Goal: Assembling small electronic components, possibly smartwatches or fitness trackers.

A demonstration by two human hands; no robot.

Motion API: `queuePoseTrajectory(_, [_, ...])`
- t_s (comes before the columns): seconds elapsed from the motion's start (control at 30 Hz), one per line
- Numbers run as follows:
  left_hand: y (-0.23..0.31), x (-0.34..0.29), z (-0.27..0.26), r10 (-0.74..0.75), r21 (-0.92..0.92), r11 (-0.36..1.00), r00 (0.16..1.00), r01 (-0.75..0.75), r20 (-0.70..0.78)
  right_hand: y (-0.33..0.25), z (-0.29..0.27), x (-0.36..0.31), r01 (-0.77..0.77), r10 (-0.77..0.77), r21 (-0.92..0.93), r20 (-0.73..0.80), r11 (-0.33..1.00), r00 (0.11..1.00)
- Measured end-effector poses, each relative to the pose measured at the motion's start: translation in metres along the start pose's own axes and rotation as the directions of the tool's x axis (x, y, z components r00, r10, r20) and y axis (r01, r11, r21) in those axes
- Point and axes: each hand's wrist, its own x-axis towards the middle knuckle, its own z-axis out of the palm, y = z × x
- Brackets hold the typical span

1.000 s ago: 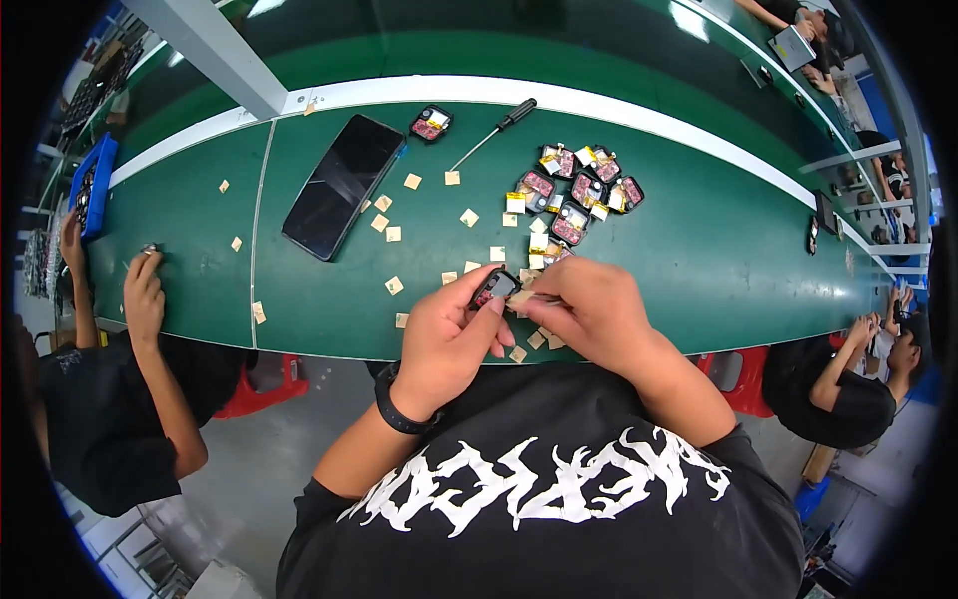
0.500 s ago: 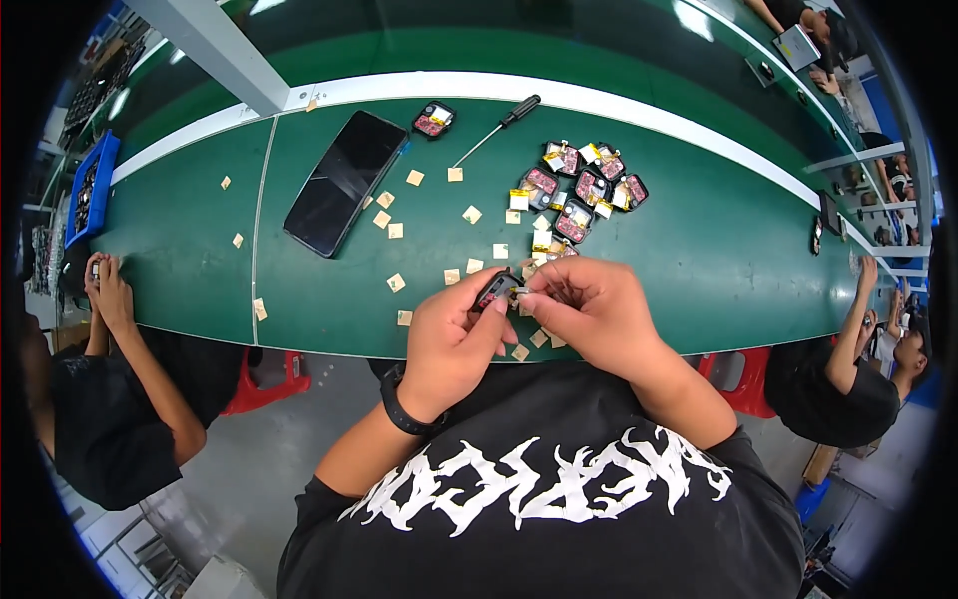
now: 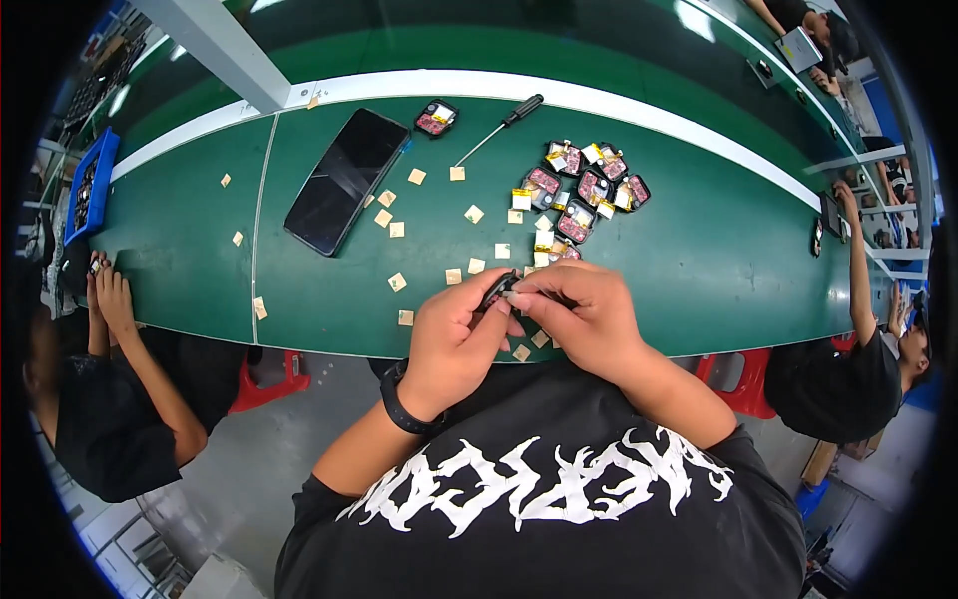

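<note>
Near the table's front edge, my left hand (image 3: 454,334) is closed round a small black device housing (image 3: 498,291), thumb along its near side. My right hand (image 3: 584,317) pinches at the housing's right edge; its fingertips hide whatever is between them. Just beyond my hands lies a cluster of open black housings (image 3: 576,221) with pinkish-red circuit boards and white-and-yellow battery packs. Small square cream stickers (image 3: 474,214) are scattered over the green table, several close round my hands.
A large black phone or tablet (image 3: 345,183) lies back left, beside another open housing (image 3: 435,119). A screwdriver (image 3: 511,121) rests by the white rear rail (image 3: 599,103). At far left is a blue tray (image 3: 92,190). People sit at both sides; one's arm (image 3: 859,265) reaches over the table's right end.
My right fingers have moved left, against the housing, and the pale piece seen between them is now covered. The person at right has stretched an arm forward across the table.
</note>
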Motion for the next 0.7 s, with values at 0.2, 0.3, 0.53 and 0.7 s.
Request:
queuePoseTrajectory(0.2, [-0.007, 0.000, -0.006, 0.064, -0.053, 0.997, 0.997, -0.062, 0.032, -0.015, 0.005, 0.006, -0.360, 0.349, 0.206, 0.085, 0.910, 0.933])
queuePoseTrajectory(0.3, [0.000, -0.001, -0.009, 0.057, -0.036, 0.998, 0.995, -0.054, 0.078, -0.012, 0.006, 0.007, -0.333, 0.331, 0.267, 0.054, 0.904, 0.942])
queuePoseTrajectory(0.53, [0.001, -0.003, -0.015, 0.028, -0.004, 1.000, 0.986, -0.028, 0.163, 0.005, -0.002, 0.018, -0.345, 0.326, 0.202, 0.118, 0.917, 0.938])
queuePoseTrajectory(0.7, [0.001, -0.002, -0.019, 0.043, 0.031, 0.998, 0.979, -0.050, 0.198, 0.000, -0.005, 0.017, -0.426, 0.394, 0.164, 0.196, 0.890, 0.898])
